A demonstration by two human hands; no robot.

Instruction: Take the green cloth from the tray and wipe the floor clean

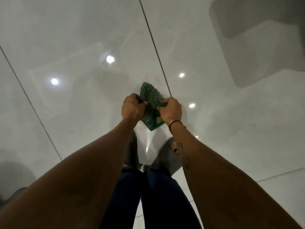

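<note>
Above the glossy tiled floor [82,38], the green cloth [151,103] hangs bunched between left hand [132,107] and right hand [170,109], each grip closed on an edge. Light, limp; best held by edges.

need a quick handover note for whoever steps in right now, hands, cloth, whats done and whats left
Left hand: closed on the left edge of the green checked cloth.
Right hand: closed on its right edge.
The cloth is held up between both hands above the glossy pale tiled floor, not visibly touching it.
Done: cloth is taken; no tray in view.
Left: lower the cloth and wipe the floor.
</note>
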